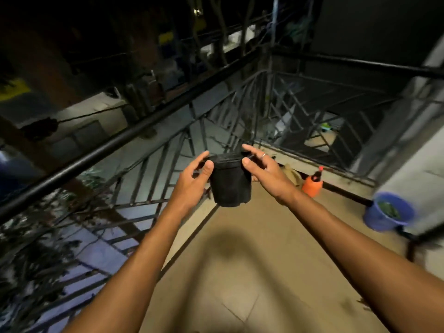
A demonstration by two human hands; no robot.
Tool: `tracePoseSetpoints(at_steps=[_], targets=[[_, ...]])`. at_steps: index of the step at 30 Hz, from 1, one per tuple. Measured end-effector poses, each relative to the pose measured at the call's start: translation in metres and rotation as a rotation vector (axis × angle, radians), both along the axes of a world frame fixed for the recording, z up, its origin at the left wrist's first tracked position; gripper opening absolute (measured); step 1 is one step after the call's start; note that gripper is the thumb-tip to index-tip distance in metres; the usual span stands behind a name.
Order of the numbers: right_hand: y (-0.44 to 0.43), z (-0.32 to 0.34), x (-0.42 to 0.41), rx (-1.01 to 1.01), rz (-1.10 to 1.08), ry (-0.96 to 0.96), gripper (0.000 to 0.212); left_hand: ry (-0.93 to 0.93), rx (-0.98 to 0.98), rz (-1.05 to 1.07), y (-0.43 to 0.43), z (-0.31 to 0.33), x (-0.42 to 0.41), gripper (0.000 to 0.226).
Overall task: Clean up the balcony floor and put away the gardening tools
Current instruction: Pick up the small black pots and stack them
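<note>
1. Head view: left hand (191, 182) and right hand (265, 175) each pinch the black pot (231, 182) at its rim, thumbs on the near side.
2. Pot's in the air between them, over the balcony floor (252, 272), near the railing (144, 122).
3. Orange spray bottle (312, 185) is further back, blue bucket (389, 212) off right.

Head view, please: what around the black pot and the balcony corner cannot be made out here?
1. Inside of the black pot: head view, rim seen nearly edge-on, dark.
2. Tan thing on the floor: mostly covered by the right hand.
3. Contents of the blue pot: motion-blurred near the right edge.
4. Ground beyond the railing: dark, blurred.
</note>
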State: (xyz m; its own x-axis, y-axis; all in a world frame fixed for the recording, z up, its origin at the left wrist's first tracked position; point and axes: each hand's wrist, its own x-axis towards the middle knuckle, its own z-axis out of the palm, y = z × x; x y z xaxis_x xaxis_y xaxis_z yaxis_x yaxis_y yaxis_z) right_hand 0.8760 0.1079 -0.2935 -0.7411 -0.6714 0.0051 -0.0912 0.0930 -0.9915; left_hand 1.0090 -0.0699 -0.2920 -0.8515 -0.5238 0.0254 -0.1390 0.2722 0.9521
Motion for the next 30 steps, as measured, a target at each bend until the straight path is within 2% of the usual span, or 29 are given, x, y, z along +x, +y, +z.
tracePoseSetpoints(at_steps=[9,13,18,25,30], targets=[[0.103,-0.016,-0.070,0.006,-0.309,-0.029,0.053,0.017,-0.003,-0.294,0.066,-0.007,-0.131,0.063],[0.126,-0.026,-0.098,0.044,-0.393,-0.031,0.057,-0.009,0.008,-0.394,0.078,-0.016,-0.181,0.045],[0.141,-0.028,-0.134,0.047,-0.500,-0.057,0.068,-0.041,0.052,-0.502,0.085,-0.025,-0.247,0.043],[0.163,-0.036,-0.182,0.084,-0.592,-0.074,0.071,-0.138,0.109,-0.545,0.109,-0.035,-0.335,0.034],[0.194,-0.065,-0.233,0.145,-0.663,-0.110,0.057,-0.273,0.151,-0.546,0.149,-0.060,-0.402,0.036]])
